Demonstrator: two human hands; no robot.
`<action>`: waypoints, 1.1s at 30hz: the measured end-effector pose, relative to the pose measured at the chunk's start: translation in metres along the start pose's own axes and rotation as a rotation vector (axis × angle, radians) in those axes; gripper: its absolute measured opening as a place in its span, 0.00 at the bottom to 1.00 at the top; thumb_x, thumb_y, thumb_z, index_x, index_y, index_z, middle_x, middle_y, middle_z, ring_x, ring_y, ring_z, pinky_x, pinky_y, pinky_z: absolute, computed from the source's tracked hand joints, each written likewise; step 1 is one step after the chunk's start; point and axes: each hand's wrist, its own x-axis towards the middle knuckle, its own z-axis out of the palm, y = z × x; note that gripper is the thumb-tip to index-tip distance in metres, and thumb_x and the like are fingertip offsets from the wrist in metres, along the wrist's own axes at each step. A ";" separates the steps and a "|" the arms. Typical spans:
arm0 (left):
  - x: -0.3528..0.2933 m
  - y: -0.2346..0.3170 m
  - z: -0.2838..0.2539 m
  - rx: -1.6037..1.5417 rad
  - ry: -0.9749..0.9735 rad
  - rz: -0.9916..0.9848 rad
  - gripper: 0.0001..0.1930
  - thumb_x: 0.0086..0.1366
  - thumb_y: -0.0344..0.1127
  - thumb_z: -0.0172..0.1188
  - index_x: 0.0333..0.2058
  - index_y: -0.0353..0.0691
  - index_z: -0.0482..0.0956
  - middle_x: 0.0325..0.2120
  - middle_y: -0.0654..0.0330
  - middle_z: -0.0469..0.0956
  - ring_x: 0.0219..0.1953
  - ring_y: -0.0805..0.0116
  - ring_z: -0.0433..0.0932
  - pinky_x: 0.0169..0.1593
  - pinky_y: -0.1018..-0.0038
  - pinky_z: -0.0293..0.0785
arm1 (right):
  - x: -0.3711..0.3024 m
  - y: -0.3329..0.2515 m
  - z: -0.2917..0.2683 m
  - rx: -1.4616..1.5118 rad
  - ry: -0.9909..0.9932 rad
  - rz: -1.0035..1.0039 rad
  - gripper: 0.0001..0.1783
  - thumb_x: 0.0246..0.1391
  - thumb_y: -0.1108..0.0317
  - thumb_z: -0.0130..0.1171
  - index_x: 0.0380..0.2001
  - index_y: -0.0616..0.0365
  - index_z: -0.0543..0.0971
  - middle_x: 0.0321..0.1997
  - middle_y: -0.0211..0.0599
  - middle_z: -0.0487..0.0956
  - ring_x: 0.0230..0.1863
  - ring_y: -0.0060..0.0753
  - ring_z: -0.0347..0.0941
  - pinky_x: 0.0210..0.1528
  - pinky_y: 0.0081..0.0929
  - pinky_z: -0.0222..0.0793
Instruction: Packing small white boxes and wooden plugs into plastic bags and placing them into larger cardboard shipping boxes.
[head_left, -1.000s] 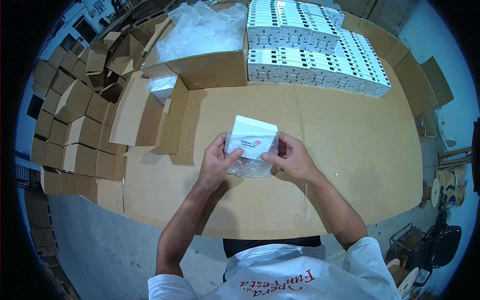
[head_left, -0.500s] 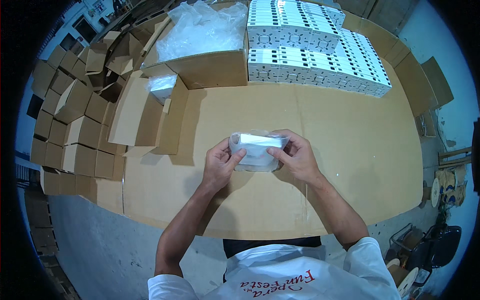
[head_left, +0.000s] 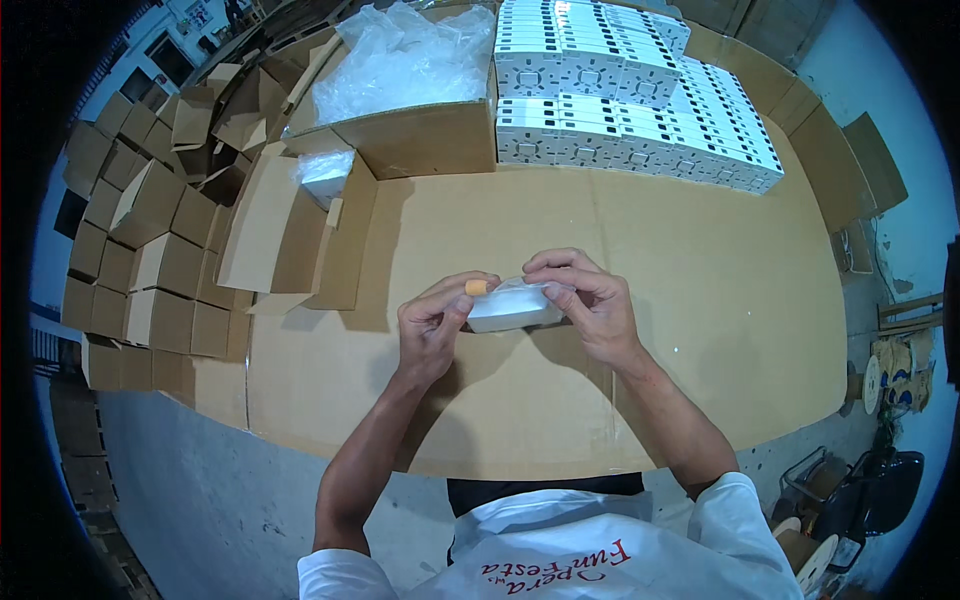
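Note:
Both hands hold a white box in a clear plastic bag (head_left: 515,308) just above the cardboard-covered table. My left hand (head_left: 432,325) pinches its left end, the thumb in front. A small orange piece (head_left: 476,287) shows at those left fingertips; whether it is worn on a finger or held, I cannot tell. At the other end, my right hand (head_left: 590,305) grips the loose plastic along the upper edge between thumb and fingers. The fingertips behind the plastic are partly hidden.
Beyond stands a carton (head_left: 420,140) heaped with clear plastic bags (head_left: 400,65). Left of my hands, an open carton (head_left: 275,235) contains a bagged white box (head_left: 325,178). White patterned boxes (head_left: 620,125) are stacked at the far right. Several brown cartons (head_left: 165,265) pile up leftward.
The bagged box has tilted, now showing a narrower face. My right fingers have shifted onto the plastic at its upper edge. The orange piece has come into sight at my left fingertips.

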 end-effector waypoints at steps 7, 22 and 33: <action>0.003 0.006 0.006 -0.100 0.046 -0.073 0.20 0.68 0.29 0.61 0.57 0.31 0.74 0.49 0.51 0.79 0.51 0.67 0.78 0.52 0.74 0.77 | 0.004 -0.001 -0.001 0.089 0.012 0.039 0.15 0.64 0.72 0.58 0.52 0.59 0.81 0.51 0.34 0.80 0.53 0.26 0.71 0.52 0.25 0.69; 0.000 0.009 -0.011 0.204 -0.182 0.002 0.12 0.58 0.23 0.68 0.41 0.40 0.87 0.45 0.59 0.83 0.50 0.64 0.79 0.56 0.70 0.76 | -0.007 -0.004 -0.022 -0.089 -0.169 0.054 0.15 0.50 0.78 0.65 0.41 0.52 0.88 0.54 0.34 0.80 0.54 0.35 0.74 0.57 0.32 0.70; -0.005 0.028 -0.017 0.328 -0.432 0.110 0.11 0.57 0.26 0.68 0.39 0.43 0.89 0.44 0.56 0.85 0.57 0.52 0.75 0.61 0.55 0.71 | -0.010 -0.016 -0.030 -0.200 -0.541 -0.049 0.23 0.41 0.84 0.58 0.38 0.50 0.89 0.55 0.37 0.80 0.61 0.42 0.70 0.64 0.39 0.65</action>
